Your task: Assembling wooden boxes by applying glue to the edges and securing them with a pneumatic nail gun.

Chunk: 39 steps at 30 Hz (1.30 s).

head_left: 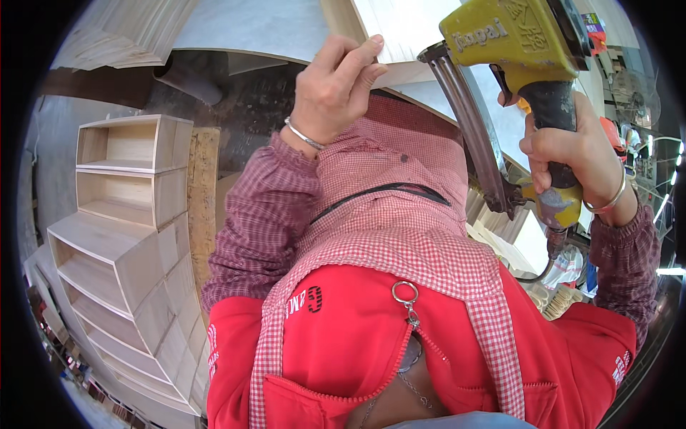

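Note:
My right hand [572,143] is wrapped round the black grip of a yellow nail gun [511,39]. Its long metal magazine [464,121] slants down across the view, and a finger lies by the trigger. The gun's nose is close to a pale wooden piece [396,28] at the top of the view, lit bright on its face. My left hand [332,93] is closed at the near corner of that piece, fingers bent and thumb alongside. Whether nose and wood touch is hidden.
Open-fronted wooden boxes [136,261] stand stacked at the left, beside a worn plank [204,186]. Panelled wood [121,32] lies at the top left, by a pale work surface [250,28]. An air hose [547,268] hangs below the gun. Cluttered shelving fills the right edge.

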### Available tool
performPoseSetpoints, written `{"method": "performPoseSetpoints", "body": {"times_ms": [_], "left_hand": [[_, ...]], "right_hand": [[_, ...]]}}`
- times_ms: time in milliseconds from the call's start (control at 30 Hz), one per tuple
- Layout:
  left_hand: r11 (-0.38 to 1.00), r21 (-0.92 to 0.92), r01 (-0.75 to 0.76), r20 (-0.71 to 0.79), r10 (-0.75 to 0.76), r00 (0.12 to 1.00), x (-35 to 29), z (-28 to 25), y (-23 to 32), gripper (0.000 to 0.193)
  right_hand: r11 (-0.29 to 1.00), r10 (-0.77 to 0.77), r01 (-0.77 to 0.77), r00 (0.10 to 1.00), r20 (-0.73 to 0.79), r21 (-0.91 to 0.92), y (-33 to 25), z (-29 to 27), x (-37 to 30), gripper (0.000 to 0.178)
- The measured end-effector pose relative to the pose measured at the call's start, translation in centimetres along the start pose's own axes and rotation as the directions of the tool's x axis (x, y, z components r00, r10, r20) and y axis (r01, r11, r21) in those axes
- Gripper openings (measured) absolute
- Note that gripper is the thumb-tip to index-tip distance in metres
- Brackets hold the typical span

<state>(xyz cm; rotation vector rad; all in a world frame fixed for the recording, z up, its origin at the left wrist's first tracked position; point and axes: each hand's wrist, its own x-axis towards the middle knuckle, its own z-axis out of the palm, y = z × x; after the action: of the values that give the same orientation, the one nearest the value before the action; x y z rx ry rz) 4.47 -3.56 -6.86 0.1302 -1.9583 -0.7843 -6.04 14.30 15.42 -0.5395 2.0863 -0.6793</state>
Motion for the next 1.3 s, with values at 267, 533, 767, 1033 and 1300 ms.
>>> {"method": "performPoseSetpoints", "body": {"times_ms": [267, 533, 767, 1033, 1300], "left_hand": [[0.979, 0.111, -0.169, 0.261, 0.136, 0.956, 2.9, -2.5, -1.0, 0.040], [0.957, 0.202, -0.206, 0.127, 0.183, 0.975, 1.6, -1.2, -3.2, 0.055], [0.957, 0.213, -0.197, 0.117, 0.175, 0.977, 1.3, -0.8, -3.4, 0.056], [0.959, 0.207, -0.191, 0.110, 0.171, 0.979, 1.5, -0.9, -3.1, 0.057], [0.945, 0.210, -0.249, 0.079, 0.238, 0.968, 1.5, -1.0, -3.5, 0.050]], "right_hand": [[1.000, -0.017, 0.017, 1.000, -0.025, 0.025, -1.0, 0.9, 0.3, 0.035], [1.000, -0.027, 0.027, 0.999, 0.017, 0.008, -3.0, 1.8, 0.5, 0.034], [1.000, -0.001, 0.001, 1.000, 0.025, 0.005, -3.1, 2.0, 0.5, 0.034], [1.000, 0.019, -0.019, 1.000, 0.009, 0.000, -3.1, 1.9, 0.4, 0.033], [0.999, 0.001, 0.000, 1.000, 0.018, -0.050, -3.6, 2.4, 0.1, 0.035]]}}
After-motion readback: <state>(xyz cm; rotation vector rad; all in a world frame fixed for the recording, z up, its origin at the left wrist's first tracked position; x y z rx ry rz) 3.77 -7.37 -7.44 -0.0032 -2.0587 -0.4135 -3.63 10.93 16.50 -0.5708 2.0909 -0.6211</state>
